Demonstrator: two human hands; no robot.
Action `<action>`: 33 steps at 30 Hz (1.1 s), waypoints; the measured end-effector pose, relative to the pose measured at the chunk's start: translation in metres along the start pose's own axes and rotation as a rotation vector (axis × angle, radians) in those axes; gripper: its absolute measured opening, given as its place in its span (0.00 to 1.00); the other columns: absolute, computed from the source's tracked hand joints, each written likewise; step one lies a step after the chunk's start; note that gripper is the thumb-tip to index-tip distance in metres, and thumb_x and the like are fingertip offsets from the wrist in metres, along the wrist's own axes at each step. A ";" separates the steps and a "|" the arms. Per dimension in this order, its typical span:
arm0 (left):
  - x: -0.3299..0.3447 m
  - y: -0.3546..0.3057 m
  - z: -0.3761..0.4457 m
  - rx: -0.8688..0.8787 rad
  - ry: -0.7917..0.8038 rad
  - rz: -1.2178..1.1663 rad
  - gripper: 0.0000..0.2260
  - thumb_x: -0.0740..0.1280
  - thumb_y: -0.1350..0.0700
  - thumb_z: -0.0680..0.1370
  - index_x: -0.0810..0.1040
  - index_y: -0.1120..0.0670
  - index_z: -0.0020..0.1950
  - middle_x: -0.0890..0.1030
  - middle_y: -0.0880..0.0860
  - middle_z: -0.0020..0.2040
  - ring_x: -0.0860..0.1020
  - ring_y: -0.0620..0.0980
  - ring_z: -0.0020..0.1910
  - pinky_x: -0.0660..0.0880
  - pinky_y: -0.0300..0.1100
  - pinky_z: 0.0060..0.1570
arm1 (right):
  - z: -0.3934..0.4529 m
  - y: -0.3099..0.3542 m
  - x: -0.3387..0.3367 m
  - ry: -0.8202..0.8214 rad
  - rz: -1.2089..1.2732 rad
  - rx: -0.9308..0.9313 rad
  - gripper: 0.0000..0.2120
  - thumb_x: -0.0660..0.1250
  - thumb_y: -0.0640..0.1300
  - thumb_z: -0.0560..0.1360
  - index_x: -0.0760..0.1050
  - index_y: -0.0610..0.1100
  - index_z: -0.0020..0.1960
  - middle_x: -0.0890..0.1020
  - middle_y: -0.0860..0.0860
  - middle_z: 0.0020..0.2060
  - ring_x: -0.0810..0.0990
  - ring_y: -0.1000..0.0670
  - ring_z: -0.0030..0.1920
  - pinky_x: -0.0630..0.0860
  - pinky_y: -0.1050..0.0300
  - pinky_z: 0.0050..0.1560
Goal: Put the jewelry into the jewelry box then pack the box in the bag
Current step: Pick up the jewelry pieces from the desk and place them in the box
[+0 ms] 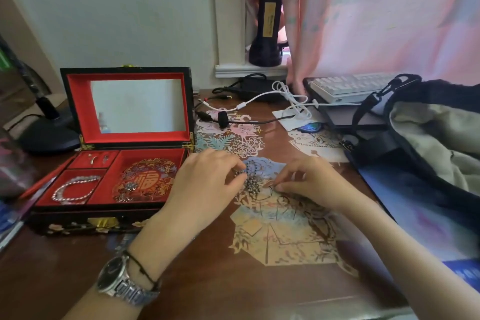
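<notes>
Dark beaded jewelry piece (251, 181) on brown wooden worktop (202, 262), just right of open black lacquer jewelry box with red lining (124, 153). Risk, judged: strand snags or slips when lifted. Left hand (210, 176) fingers curled, grip pinching beads; right hand (306, 182) pinching its other end, palms down.

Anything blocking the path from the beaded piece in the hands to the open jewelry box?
Nothing visible. Both hands, left and right, hold the beaded piece on the table just right of the jewelry box; its lid stands open, and only bare tabletop lies between.
</notes>
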State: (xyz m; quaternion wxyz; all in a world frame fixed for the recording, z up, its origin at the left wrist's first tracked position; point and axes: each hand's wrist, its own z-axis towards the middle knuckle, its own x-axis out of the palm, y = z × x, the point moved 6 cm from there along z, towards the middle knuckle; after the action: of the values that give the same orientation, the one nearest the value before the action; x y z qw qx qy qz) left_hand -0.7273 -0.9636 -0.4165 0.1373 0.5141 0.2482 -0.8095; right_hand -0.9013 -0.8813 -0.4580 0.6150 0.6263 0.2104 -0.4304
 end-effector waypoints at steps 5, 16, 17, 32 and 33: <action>0.002 0.003 0.000 -0.003 0.003 -0.012 0.10 0.61 0.44 0.76 0.78 0.43 0.55 0.79 0.40 0.53 0.73 0.41 0.53 0.65 0.41 0.55 | 0.001 0.002 0.003 -0.014 -0.035 -0.020 0.03 0.76 0.49 0.67 0.83 0.52 0.38 0.80 0.51 0.39 0.78 0.53 0.38 0.77 0.48 0.42; -0.025 0.026 -0.011 -0.031 -0.063 -0.015 0.09 0.63 0.46 0.76 0.78 0.44 0.54 0.79 0.41 0.53 0.73 0.43 0.53 0.64 0.40 0.52 | 0.020 0.046 -0.019 -0.056 0.251 -0.003 0.04 0.68 0.47 0.73 0.79 0.48 0.42 0.84 0.52 0.39 0.77 0.61 0.34 0.74 0.69 0.37; -0.029 0.031 -0.013 -0.040 -0.073 -0.010 0.09 0.63 0.46 0.76 0.78 0.44 0.53 0.80 0.41 0.53 0.73 0.44 0.54 0.65 0.41 0.52 | 0.023 0.054 -0.021 -0.053 0.319 0.004 0.06 0.68 0.48 0.73 0.79 0.46 0.43 0.84 0.49 0.40 0.78 0.59 0.34 0.74 0.67 0.37; -0.093 0.140 -0.085 -0.305 -0.208 0.039 0.09 0.64 0.46 0.74 0.79 0.45 0.51 0.81 0.43 0.50 0.75 0.45 0.51 0.70 0.45 0.51 | 0.084 0.182 0.026 0.128 0.457 -0.123 0.06 0.68 0.47 0.74 0.81 0.45 0.43 0.85 0.50 0.40 0.78 0.56 0.36 0.73 0.59 0.41; -0.096 0.148 -0.090 -0.327 -0.213 0.037 0.09 0.64 0.46 0.74 0.79 0.45 0.51 0.81 0.43 0.50 0.75 0.45 0.52 0.70 0.46 0.52 | 0.089 0.189 0.034 0.145 0.453 -0.129 0.05 0.69 0.47 0.74 0.81 0.47 0.42 0.84 0.51 0.38 0.78 0.56 0.36 0.73 0.59 0.41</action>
State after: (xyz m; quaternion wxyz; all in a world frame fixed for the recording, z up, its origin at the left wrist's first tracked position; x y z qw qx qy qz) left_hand -0.5462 -1.0417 -0.4001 0.2593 0.4011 0.3510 -0.8054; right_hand -0.7575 -1.0042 -0.3625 0.7180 0.6460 0.1351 -0.2211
